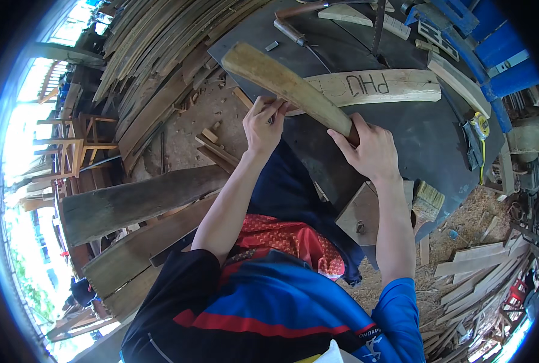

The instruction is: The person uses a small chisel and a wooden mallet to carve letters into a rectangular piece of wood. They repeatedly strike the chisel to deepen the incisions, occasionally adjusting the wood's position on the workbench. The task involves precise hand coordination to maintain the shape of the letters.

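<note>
A wooden bar [269, 75] is held aslant above the dark bench [414, 136]. Its near end is clasped by the right hand [372, 145]; its lower edge is met by the bent fingers of the left hand [263, 124], though whether the bar is pinched by them or merely touched cannot be told. The hands are set apart along its length.

Behind the bar, a pale board [402, 85] with dark hand-drawn marks is partly covered from sight. Beyond it, a wooden-handled tool [290, 32] and a small grey block [272, 45] are seen on the bench. To the right, a curved pale piece of wood [460, 83] is placed beneath blue metalwork [457, 45], and a yellow tape measure [480, 126] is found near the bench's edge, its tape drawn out downward.

A flat brown panel [366, 212] is crossed by the right forearm, by which part of it is hidden; just beside the arm, a broad brush [429, 199] is shown. At the left, long planks [154, 54] are stacked, with wider boards [142, 199] nearer the body. The floor [181, 130] is littered with wood scraps.
</note>
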`<state>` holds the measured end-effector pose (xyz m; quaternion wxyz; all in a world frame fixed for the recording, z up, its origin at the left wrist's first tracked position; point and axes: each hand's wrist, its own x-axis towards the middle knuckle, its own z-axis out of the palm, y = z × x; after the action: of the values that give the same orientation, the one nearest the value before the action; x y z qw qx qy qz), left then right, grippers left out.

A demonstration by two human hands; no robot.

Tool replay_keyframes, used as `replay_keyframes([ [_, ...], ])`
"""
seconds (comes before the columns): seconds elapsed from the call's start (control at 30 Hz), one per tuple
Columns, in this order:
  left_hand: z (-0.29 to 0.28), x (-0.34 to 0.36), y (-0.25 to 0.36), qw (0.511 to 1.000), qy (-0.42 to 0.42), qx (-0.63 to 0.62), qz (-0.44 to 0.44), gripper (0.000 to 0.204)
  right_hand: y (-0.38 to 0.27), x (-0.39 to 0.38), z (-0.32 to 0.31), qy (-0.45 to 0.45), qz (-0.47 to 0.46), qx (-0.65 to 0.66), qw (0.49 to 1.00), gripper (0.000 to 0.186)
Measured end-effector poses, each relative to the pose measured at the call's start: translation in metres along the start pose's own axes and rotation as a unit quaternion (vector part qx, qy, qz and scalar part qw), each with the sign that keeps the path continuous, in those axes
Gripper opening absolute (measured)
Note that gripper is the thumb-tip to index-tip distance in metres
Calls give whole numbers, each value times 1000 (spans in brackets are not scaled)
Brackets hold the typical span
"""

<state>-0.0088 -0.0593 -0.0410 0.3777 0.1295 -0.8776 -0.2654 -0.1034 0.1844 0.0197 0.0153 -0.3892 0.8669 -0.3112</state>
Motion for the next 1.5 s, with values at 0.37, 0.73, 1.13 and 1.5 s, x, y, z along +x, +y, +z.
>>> replay_keyframes([
  [0.37, 2, -4, -8, 1000, -1, -26, -6, 13, -11, -2, 9, 9, -16, 35, 999, 53],
  [0.73, 3, 2, -8, 999, 2, -45, -3, 10, -9, -1, 18, 9, 6, 5, 1000, 51],
  [1.13, -6, 8, 13, 996, -64, -23, -53, 10, 0, 1, 18, 85, 61, 142, 984, 47],
  [1.5, -5, 13, 3, 990, -76, -70, -100, 13, 8, 4, 17, 68, 125, 181, 973, 57],
])
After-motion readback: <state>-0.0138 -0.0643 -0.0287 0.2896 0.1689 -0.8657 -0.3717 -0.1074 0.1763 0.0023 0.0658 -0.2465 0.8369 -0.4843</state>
